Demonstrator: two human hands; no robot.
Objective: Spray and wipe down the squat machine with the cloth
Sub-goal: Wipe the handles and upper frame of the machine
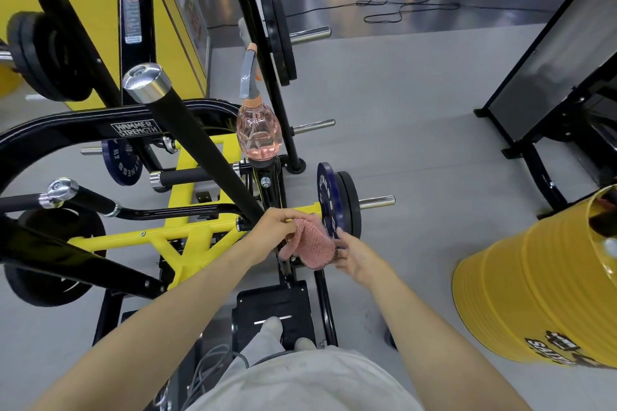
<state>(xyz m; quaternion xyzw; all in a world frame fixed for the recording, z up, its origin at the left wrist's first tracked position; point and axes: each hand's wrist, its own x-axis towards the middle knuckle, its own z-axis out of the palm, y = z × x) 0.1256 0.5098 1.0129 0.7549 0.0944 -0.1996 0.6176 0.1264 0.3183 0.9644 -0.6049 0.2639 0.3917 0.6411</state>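
Note:
The black and yellow squat machine fills the left half of the view. A pink fluffy cloth hangs in front of its yellow arm, beside the blue weight plate. My left hand pinches the cloth's top edge. My right hand touches the cloth's right side with relaxed fingers. A pink spray bottle with a grey and orange trigger stands upright on top of the machine's black post, beyond both hands.
A yellow drum stands at the right. A black rack leans at the far right. A black cable lies on the grey floor at the back. Black weight plates hang on the frame. My feet are on the black footplate.

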